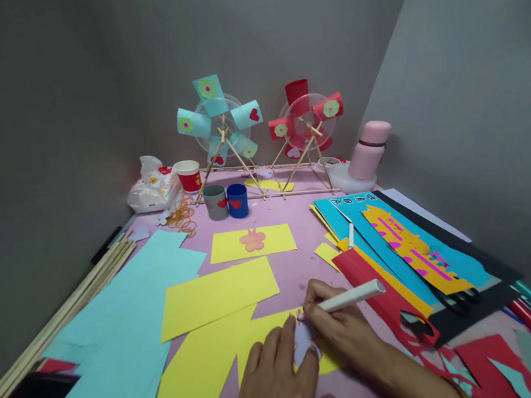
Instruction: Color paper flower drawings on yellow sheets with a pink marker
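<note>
My right hand (pixel 345 330) pinches a white marker (pixel 353 295), its tip down at the top edge of a small lavender paper cutout (pixel 304 341). Fingers stretched out, my left hand (pixel 276 380) lies flat and presses on the cutout's left side and lower part, partly covering it. Beneath the cutout is a yellow paper piece (pixel 256 329). Other yellow pieces lie beyond and to the left, among them a yellow rectangle (pixel 223 248) bearing a pinkish butterfly shape (pixel 253 240).
Light blue sheets (pixel 117 324) and wooden sticks (pixel 67 311) lie left. Two wheel models, one with light blue rolls (pixel 194 123), one with red rolls (pixel 298 96), stand behind a grey roll (pixel 216 208) and blue roll (pixel 239 211). Red paper (pixel 365 280), black-handled scissors (pixel 459 301) and a pink bottle (pixel 367 155) are right.
</note>
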The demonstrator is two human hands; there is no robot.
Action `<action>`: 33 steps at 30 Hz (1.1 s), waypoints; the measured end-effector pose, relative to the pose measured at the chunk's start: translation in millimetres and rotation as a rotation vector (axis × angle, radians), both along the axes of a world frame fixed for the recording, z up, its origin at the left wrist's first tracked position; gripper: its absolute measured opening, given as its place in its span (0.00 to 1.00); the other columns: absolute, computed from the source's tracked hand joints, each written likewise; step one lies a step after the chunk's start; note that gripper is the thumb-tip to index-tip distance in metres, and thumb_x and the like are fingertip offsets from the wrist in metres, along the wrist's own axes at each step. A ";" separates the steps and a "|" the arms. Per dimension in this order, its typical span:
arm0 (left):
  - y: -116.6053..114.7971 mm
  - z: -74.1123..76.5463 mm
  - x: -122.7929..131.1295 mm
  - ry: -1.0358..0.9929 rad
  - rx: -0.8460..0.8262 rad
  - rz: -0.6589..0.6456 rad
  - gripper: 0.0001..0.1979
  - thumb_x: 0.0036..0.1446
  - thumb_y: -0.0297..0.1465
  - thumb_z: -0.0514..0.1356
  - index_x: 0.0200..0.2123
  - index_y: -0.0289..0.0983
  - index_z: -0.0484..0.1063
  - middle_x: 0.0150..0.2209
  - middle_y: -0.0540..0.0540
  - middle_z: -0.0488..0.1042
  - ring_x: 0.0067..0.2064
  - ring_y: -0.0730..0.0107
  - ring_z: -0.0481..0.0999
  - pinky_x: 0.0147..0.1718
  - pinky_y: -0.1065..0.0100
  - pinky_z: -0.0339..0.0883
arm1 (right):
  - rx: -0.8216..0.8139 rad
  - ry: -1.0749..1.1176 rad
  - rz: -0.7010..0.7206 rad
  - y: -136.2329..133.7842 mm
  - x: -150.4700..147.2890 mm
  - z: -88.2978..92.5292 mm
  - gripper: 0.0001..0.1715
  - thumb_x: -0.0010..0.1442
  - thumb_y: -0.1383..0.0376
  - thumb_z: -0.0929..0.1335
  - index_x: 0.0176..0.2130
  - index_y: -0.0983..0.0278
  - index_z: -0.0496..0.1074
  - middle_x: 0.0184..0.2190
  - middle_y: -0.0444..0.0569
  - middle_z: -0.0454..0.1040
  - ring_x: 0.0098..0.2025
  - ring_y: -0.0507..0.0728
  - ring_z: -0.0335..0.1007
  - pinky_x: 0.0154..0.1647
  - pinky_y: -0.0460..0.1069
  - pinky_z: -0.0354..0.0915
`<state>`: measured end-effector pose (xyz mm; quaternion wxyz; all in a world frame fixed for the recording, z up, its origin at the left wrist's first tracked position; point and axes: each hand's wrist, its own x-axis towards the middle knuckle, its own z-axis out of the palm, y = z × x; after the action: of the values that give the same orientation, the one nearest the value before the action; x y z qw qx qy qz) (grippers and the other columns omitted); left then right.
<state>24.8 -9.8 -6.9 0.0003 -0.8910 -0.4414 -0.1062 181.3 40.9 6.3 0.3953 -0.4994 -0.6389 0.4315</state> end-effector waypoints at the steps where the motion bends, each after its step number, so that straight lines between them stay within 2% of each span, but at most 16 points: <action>1: -0.1 -0.2 -0.1 0.005 0.002 -0.005 0.20 0.55 0.46 0.57 0.48 0.44 0.71 0.52 0.37 0.70 0.47 0.49 0.72 0.38 0.54 0.68 | -0.002 0.004 -0.006 0.1 -0.2 0.0 0.10 0.54 0.68 0.61 0.23 0.61 0.57 0.17 0.36 0.56 0.21 0.50 0.53 0.20 0.44 0.51; 16: -0.6 1.0 0.1 -0.043 -0.023 0.021 0.19 0.54 0.47 0.58 0.46 0.44 0.72 0.53 0.38 0.70 0.48 0.49 0.71 0.41 0.54 0.65 | 0.000 0.032 -0.075 0.7 -2.8 2.2 0.10 0.55 0.67 0.61 0.23 0.60 0.56 0.19 0.37 0.56 0.23 0.51 0.53 0.22 0.45 0.52; 19: -0.6 0.2 -0.5 -0.018 -0.007 0.008 0.19 0.52 0.43 0.61 0.47 0.44 0.72 0.54 0.38 0.69 0.48 0.48 0.71 0.40 0.54 0.66 | 0.000 0.033 -0.078 0.7 -3.5 2.3 0.10 0.54 0.67 0.61 0.23 0.60 0.56 0.19 0.37 0.56 0.23 0.51 0.53 0.22 0.45 0.51; 22: -0.5 0.6 -0.6 0.002 0.006 -0.004 0.19 0.51 0.40 0.62 0.47 0.44 0.71 0.55 0.37 0.68 0.48 0.47 0.71 0.39 0.53 0.66 | 0.003 0.032 -0.077 0.3 -3.5 1.7 0.10 0.55 0.67 0.61 0.23 0.60 0.56 0.19 0.37 0.56 0.23 0.51 0.53 0.22 0.45 0.51; 28: -0.3 3.0 0.1 0.032 -0.022 -0.001 0.19 0.52 0.41 0.61 0.48 0.44 0.70 0.54 0.36 0.68 0.48 0.46 0.71 0.38 0.52 0.67 | 0.019 0.038 -0.073 0.6 -1.4 0.7 0.09 0.56 0.67 0.60 0.24 0.60 0.57 0.20 0.38 0.58 0.24 0.51 0.55 0.23 0.45 0.54; 33: -0.3 1.3 -1.6 0.038 -0.001 -0.022 0.20 0.51 0.39 0.62 0.48 0.43 0.70 0.54 0.35 0.68 0.48 0.46 0.71 0.38 0.52 0.68 | 0.020 0.002 -0.001 0.5 -1.5 3.8 0.10 0.56 0.68 0.61 0.24 0.61 0.59 0.17 0.37 0.59 0.21 0.50 0.55 0.21 0.45 0.51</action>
<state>23.2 -10.1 -5.6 0.0071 -0.8977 -0.4313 -0.0892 179.9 41.4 10.1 0.4011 -0.4953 -0.6425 0.4255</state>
